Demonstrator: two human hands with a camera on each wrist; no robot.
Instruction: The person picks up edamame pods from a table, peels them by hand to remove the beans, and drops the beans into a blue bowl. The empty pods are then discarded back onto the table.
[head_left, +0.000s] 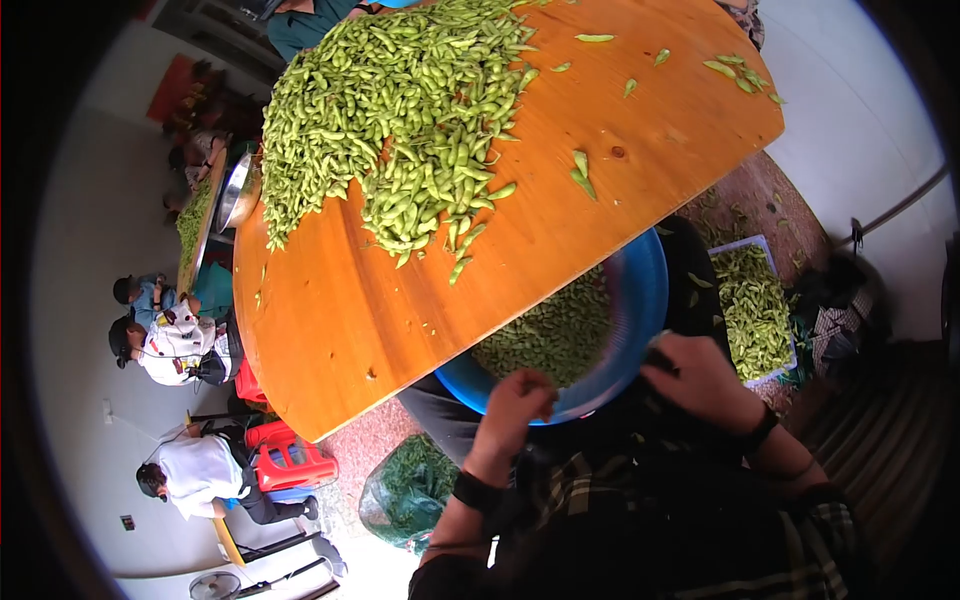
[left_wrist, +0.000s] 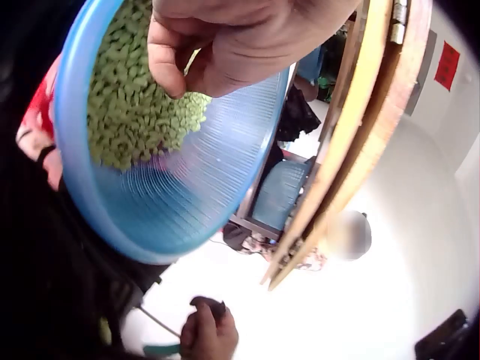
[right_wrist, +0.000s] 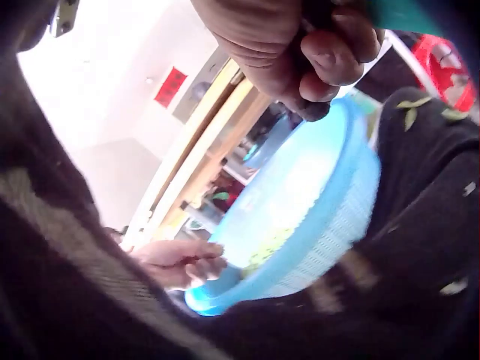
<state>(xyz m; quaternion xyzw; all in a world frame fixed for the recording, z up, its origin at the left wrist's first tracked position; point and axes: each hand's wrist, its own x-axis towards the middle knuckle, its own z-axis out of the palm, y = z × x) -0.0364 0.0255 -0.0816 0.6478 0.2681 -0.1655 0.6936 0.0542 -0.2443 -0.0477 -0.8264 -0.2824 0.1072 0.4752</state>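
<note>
One wooden table, heaped with green pods; blue basin below its edge, beans inside. Left hand over the basin — fingers curled, nothing visibly held. Right hand by the rim — fingers curled; whether clamped on anything, cannot tell. Step, judged: close finger work above the basin. Next move calls for fingertips over the opening.

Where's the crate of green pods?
In the head view, the crate is on the floor, right of the blue basket and just beyond the right hand.
</note>
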